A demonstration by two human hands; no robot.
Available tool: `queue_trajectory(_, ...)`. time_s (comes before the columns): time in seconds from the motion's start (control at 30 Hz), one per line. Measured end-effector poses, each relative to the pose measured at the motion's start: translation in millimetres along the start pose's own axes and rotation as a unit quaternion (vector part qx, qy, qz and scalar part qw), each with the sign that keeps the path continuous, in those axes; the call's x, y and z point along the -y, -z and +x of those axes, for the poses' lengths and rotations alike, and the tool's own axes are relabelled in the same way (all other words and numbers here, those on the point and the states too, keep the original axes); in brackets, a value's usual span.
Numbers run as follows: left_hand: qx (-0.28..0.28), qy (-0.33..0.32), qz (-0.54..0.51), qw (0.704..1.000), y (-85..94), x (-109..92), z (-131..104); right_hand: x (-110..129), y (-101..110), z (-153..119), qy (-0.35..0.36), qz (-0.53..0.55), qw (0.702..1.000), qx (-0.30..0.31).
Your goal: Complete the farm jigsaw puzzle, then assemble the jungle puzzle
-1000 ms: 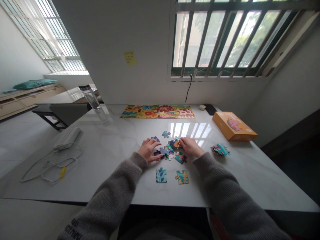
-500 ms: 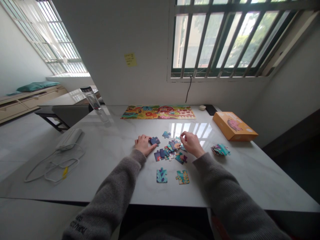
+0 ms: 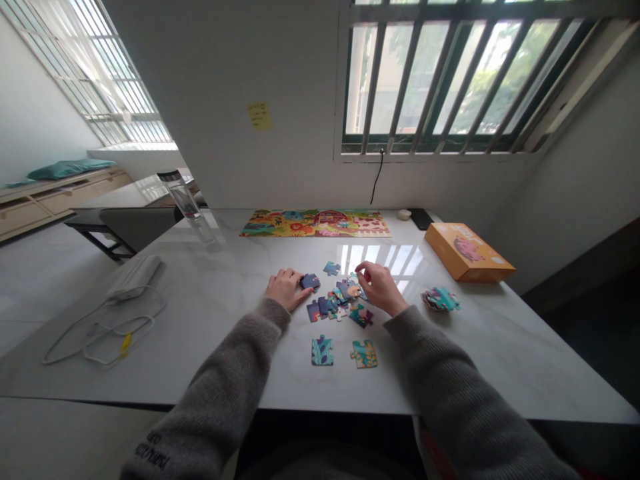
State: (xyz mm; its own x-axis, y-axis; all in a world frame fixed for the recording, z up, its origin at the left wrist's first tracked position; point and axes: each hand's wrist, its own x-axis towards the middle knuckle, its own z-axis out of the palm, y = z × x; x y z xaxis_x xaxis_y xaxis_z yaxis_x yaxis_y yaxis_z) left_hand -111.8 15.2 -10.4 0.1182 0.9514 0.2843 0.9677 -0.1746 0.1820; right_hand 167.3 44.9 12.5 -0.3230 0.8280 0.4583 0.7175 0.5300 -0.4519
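Observation:
My left hand (image 3: 285, 289) rests on the table, thumb and index finger around the left side of a small stack of dark blue puzzle pieces (image 3: 310, 281). Across from it, my right hand (image 3: 381, 287) is curled, its fingertips bent together at the right edge of a loose heap of puzzle pieces (image 3: 329, 307); anything between them is too small to make out. One blue puzzle piece (image 3: 331, 268) lies behind the heap. In front of it are a teal leaf-patterned piece (image 3: 323, 351) and a teal-and-orange piece (image 3: 365, 354), apart from each other.
A stack of puzzle pieces (image 3: 440, 299) sits right of my right hand, near an orange box (image 3: 469, 253). A long farm picture strip (image 3: 315, 224) lies at the back. A black phone (image 3: 421, 219), a bottle (image 3: 181, 195) and a white cable (image 3: 95, 333) are also on the table.
My right hand has shifted slightly left over the heap's edge. The dark blue pieces by my left hand look more closely stacked. The view has moved a little.

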Motion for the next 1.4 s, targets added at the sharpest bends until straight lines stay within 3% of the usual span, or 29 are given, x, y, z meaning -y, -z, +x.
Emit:
queue_trajectory(0.27, -0.016, 0.024, -0.070, 0.997, 0.5, 5.8, 0.6, 1.7, -0.9, -1.0, 0.010, 0.023, 1.000, 0.006)
queue_trajectory(0.53, -0.003, -0.049, 0.057, 0.997, 7.4, 2.2, -3.8, 2.5, -2.3, -1.4, 0.031, 0.036, 0.998, 0.032)
queue_trajectory(0.67, 0.007, -0.056, 0.095, 0.994, 12.0, -4.0, -6.4, 3.2, -3.4, -1.9, 0.038, 0.048, 0.997, 0.035)
queue_trajectory(0.93, -0.037, -0.017, 0.035, 0.999, 6.3, 3.1, -9.2, 2.8, -3.5, -2.4, 0.042, 0.058, 0.997, 0.042)
queue_trajectory(1.0, -0.066, -0.043, -0.010, 0.997, 8.2, 3.0, -9.8, 4.7, -2.5, -2.2, 0.035, 0.065, 0.997, 0.035)
queue_trajectory(1.1, -0.094, -0.142, -0.087, 0.982, 11.7, -5.7, -12.6, 14.5, 0.1, -3.1, -0.001, 0.128, 0.991, 0.047)
queue_trajectory(1.2, -0.100, -0.227, -0.139, 0.959, 11.9, -20.0, -17.6, 29.5, 1.0, -4.7, -0.020, 0.213, 0.969, 0.125)
queue_trajectory(1.3, -0.093, -0.254, -0.145, 0.952, 9.6, -29.8, -22.0, 40.0, -1.7, -6.1, -0.017, 0.261, 0.945, 0.194)
queue_trajectory(1.4, -0.081, -0.251, -0.134, 0.955, 8.6, -31.6, -23.3, 43.2, -5.2, -7.0, -0.022, 0.295, 0.932, 0.209)
